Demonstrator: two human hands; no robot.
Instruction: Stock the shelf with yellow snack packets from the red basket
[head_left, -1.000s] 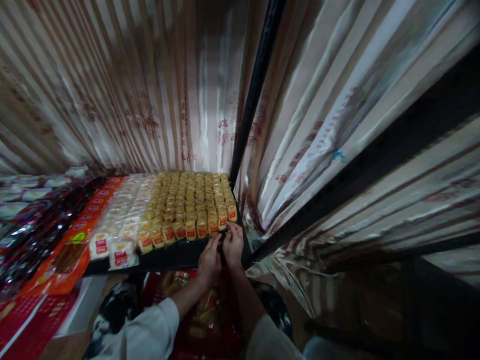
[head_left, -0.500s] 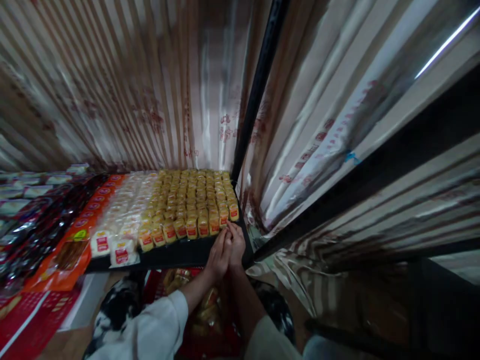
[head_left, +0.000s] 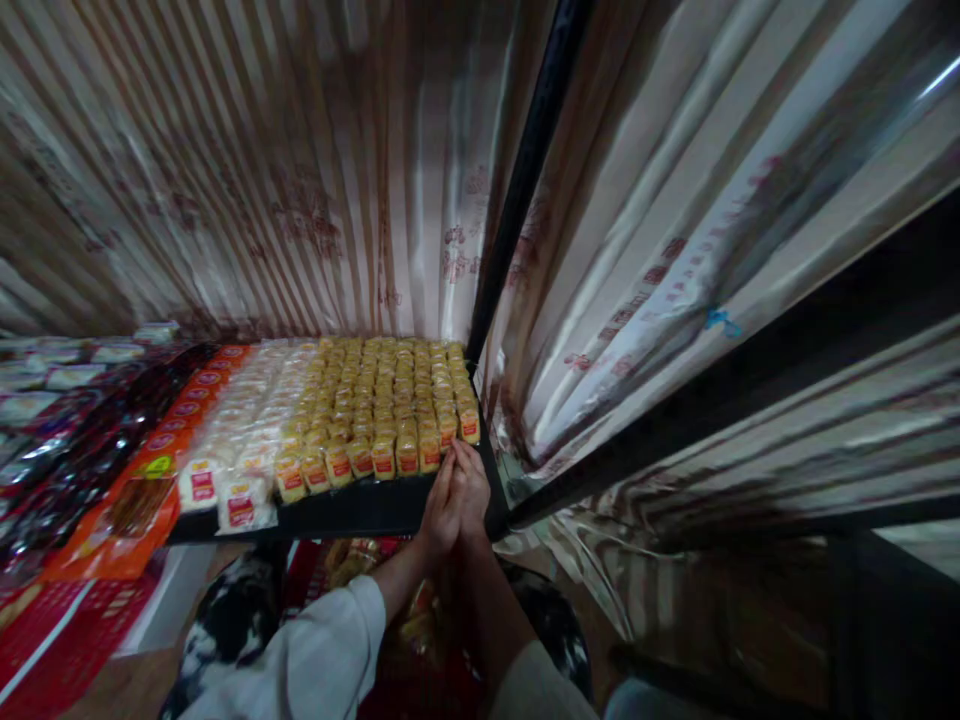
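Rows of small yellow snack packets [head_left: 382, 400] with red labels fill the right part of a black shelf [head_left: 352, 512]. My left hand [head_left: 441, 505] and my right hand [head_left: 474, 488] lie side by side at the shelf's front right corner. Their fingers are stretched out, with the tips against the front row of yellow packets. I see nothing held between them. Both sleeves are light-coloured. White packets [head_left: 240, 440] with red labels lie to the left of the yellow ones.
Orange packages [head_left: 150, 470] and dark glossy packages [head_left: 67, 450] lie further left. A black upright post [head_left: 525, 180] stands at the shelf's back right corner. Striped plastic sheeting [head_left: 675, 250] hangs behind and to the right. A red basket [head_left: 315, 565] with packets sits below the shelf.
My hands were curled at the shelf's front edge; they have straightened, come together and slid slightly forward to the front row of yellow packets. The view tilted a little.
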